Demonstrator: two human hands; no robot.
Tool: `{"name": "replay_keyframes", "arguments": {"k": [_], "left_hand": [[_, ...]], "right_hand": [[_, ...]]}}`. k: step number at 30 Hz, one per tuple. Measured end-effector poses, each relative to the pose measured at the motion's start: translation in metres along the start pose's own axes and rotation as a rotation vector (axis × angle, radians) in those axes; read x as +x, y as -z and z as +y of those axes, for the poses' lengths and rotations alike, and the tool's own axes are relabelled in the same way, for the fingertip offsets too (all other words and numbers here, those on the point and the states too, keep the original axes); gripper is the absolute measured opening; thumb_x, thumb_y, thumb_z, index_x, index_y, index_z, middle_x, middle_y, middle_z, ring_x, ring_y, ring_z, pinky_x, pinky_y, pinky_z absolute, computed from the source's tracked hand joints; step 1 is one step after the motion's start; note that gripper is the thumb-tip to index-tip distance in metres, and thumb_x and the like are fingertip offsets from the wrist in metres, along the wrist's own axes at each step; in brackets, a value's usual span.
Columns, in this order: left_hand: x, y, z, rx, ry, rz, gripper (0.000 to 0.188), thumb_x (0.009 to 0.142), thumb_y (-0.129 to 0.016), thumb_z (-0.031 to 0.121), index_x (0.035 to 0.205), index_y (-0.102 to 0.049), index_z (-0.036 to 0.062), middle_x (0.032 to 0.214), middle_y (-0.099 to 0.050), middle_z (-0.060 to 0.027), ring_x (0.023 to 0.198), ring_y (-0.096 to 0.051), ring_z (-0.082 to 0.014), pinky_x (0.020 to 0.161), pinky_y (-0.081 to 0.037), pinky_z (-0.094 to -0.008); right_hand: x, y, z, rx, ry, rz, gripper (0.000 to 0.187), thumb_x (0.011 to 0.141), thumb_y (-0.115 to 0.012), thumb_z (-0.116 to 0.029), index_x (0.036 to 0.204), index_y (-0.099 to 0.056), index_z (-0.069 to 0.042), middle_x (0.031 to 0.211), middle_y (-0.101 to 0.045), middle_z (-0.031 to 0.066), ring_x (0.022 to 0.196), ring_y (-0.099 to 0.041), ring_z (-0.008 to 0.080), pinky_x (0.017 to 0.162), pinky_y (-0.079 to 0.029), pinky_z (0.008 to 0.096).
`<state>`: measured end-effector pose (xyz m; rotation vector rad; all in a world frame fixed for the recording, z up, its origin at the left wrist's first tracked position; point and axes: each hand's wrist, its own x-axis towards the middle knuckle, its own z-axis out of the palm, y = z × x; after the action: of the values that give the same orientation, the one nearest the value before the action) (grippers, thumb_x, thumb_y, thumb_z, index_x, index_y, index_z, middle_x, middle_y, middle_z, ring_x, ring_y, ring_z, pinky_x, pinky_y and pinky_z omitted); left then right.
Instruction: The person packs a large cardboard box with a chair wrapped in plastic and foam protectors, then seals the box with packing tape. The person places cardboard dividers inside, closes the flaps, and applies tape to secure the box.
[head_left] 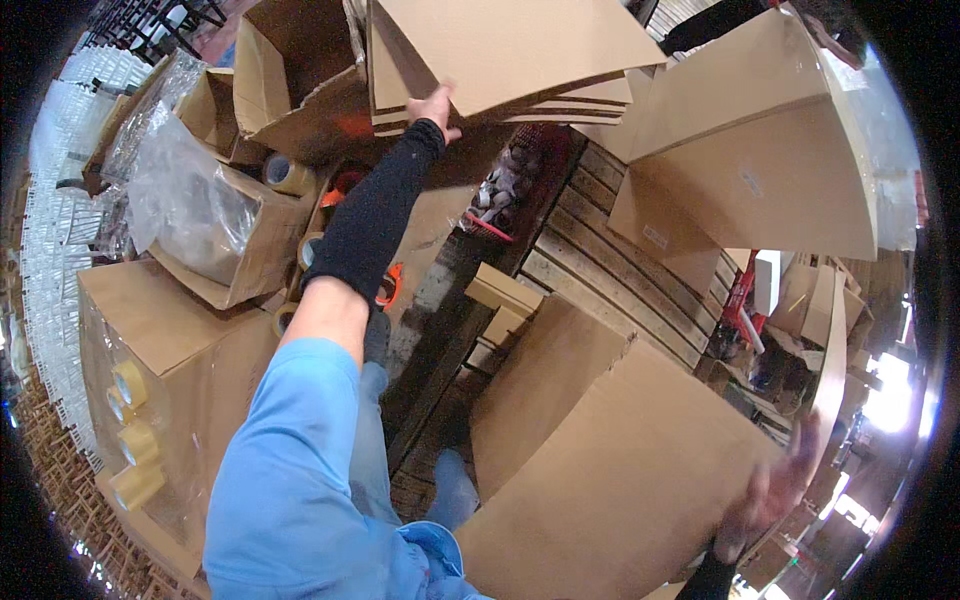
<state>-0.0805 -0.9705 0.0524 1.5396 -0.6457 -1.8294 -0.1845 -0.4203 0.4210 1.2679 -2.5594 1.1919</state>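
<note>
1. While the left hand reaches up to the near-left corner of the cardboard stack, its fingers appear to be grasping that edge, thumb side over the top sheet; how many sheets lie between them cannot be told.
2. The cardboard stack is beyond the far edge of the slatted platform, its sheets fanned slightly apart; what bears it is not clear.
3. Each sheet looks light and fairly stiff, though the top one bows, so a corner hold probably lets the far side droop. Several together would likely weigh noticeably more and might slide over one another.
4. Better holds seem to be the middles of opposite edges, palm beneath and thumb above; corners look easiest to crush.
5. Near the lower right, the right hand is blurred beside the right side of the large carton and a curved panel; whether its fingers clasp anything cannot be told.
6. The large carton overlaps the near edge of the slatted platform in view. It seems light for its bulk, rigid across its faces and pliant at the creases, so gripping two opposite walls should steady it.
7. Another carton covers the platform's right edge, its broad walls probably similarly springy.
</note>
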Motion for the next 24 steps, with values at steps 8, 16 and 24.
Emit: {"name": "replay_keyframes", "arguments": {"k": [8,16,24], "left_hand": [[0.066,-0.035,-0.059,-0.064,-0.084,-0.059,0.044,0.089,-0.07,0.001,0.125,-0.047,-0.0094,0.103,-0.071,-0.0213,0.073,-0.074,-0.0322,0.059,-0.063,-0.0436],[-0.171,-0.014,-0.107,0.007,-0.149,-0.787,0.027,0.087,-0.071,0.002,0.113,-0.069,-0.0037,0.106,-0.074,-0.0135,0.082,-0.073,-0.0207,0.07,-0.061,-0.0357],[-0.37,0.03,-0.133,-0.241,0.145,-1.212,0.066,0.084,-0.084,0.028,0.135,-0.059,-0.0054,0.13,-0.07,-0.0128,0.121,-0.061,-0.0198,0.108,-0.046,-0.0345]], "right_hand": [[0.048,-0.043,0.01,-0.365,-0.23,-0.352,0.066,0.079,-0.066,-0.013,0.143,-0.054,0.001,0.147,-0.055,0.0176,0.142,-0.046,0.0303,0.123,-0.028,0.0447],[0.059,-0.05,0.026,0.344,-0.728,-0.319,0.098,0.093,-0.067,-0.052,0.161,-0.021,0.001,0.158,-0.04,0.0255,0.147,-0.039,0.0358,0.119,-0.032,0.0502],[0.079,-0.069,0.064,1.054,-1.173,-0.189,0.08,0.105,-0.054,-0.047,0.16,-0.022,0.002,0.158,-0.039,0.0252,0.15,-0.033,0.0386,0.123,-0.028,0.0568]]}}
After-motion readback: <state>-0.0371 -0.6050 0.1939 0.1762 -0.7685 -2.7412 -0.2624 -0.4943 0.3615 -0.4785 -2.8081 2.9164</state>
